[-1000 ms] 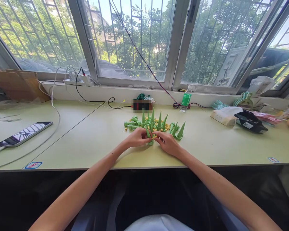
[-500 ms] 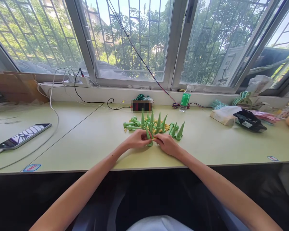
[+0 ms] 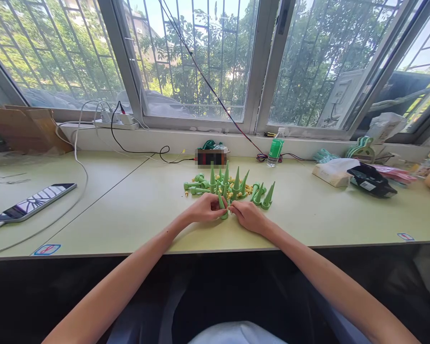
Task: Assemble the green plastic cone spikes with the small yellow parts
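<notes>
My left hand (image 3: 207, 208) is closed around a green plastic watering spike (image 3: 220, 200), its pointed end up and its wide base low near the table. Close beside it, my right hand (image 3: 249, 215) pinches at the spike's side with thumb and forefinger. What lies between those fingertips is too small and covered to make out. Behind both hands several more green spikes (image 3: 235, 181) stand upright among small yellow fittings (image 3: 250, 189). Green tube-like parts (image 3: 198, 190) lie to the left of them. On the right another spike (image 3: 268, 197) stands near my right hand.
A pale table (image 3: 129, 210) spans the view. At its back are a dark box with a pixelated front (image 3: 210, 157) and a water bottle (image 3: 275, 147). A phone (image 3: 34, 203) with a white cable lies left; a tissue pack (image 3: 332, 171) and black packet (image 3: 370, 179) lie right.
Both hands have stayed almost in place. My right fingertips have shifted very slightly, and the yellow bit that showed between them is now hardly visible.
</notes>
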A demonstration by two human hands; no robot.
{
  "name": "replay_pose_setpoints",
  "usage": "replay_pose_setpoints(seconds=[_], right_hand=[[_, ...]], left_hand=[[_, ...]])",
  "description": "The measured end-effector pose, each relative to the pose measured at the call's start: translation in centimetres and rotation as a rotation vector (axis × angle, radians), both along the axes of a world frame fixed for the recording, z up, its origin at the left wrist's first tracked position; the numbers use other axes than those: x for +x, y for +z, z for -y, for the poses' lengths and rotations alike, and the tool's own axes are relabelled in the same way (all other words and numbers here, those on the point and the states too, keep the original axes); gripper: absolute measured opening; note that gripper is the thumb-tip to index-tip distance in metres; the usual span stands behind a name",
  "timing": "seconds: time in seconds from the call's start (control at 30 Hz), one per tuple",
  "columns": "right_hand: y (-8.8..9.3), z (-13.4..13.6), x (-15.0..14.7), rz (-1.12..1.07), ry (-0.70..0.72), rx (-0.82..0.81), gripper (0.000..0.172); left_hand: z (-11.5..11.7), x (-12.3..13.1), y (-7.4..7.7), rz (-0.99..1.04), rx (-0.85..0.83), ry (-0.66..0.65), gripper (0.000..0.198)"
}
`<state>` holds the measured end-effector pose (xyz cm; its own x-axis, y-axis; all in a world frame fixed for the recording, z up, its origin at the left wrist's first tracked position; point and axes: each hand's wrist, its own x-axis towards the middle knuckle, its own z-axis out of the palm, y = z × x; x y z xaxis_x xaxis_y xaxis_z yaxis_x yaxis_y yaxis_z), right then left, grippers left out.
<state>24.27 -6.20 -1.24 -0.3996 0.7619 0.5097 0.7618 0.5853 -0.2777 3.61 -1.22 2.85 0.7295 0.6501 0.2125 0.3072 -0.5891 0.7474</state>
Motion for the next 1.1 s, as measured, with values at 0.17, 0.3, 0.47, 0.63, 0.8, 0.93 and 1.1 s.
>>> replay_pose_setpoints(seconds=[0.17,0.3,0.47,0.63,0.8,0.93,1.1], right_hand=[[0.2,0.1,-0.2,0.001,-0.022,-0.008,0.031],[0.5,0.2,-0.3,-0.075,-0.025,-0.006,0.027],[0.8,0.4,-0.4,-0.159,-0.017,-0.053,0.019],[1.0,0.6,-0.4,-0.151,-0.012,-0.102,0.025],[1.0,0.6,-0.4,-0.132,-0.031,-0.152,0.028],[0.8,0.4,-0.3,-0.103,-0.044,-0.155,0.032],[0.5,0.2,-0.3,-0.024,-0.066,-0.114,0.038]], left_hand=[[0.0,0.1,0.0,0.015,0.007,-0.002,0.021],[-0.3,0.1,-0.3,0.041,0.008,0.009,0.020],[-0.5,0.0,-0.5,0.076,0.021,0.039,0.018],[-0.4,0.1,-0.6,0.071,0.051,0.027,0.016],[-0.4,0.3,-0.9,0.069,0.144,0.006,0.013],[-0.4,0.3,-1.1,0.057,0.198,-0.006,0.014],[-0.4,0.2,-1.1,0.035,0.223,-0.017,0.014]])
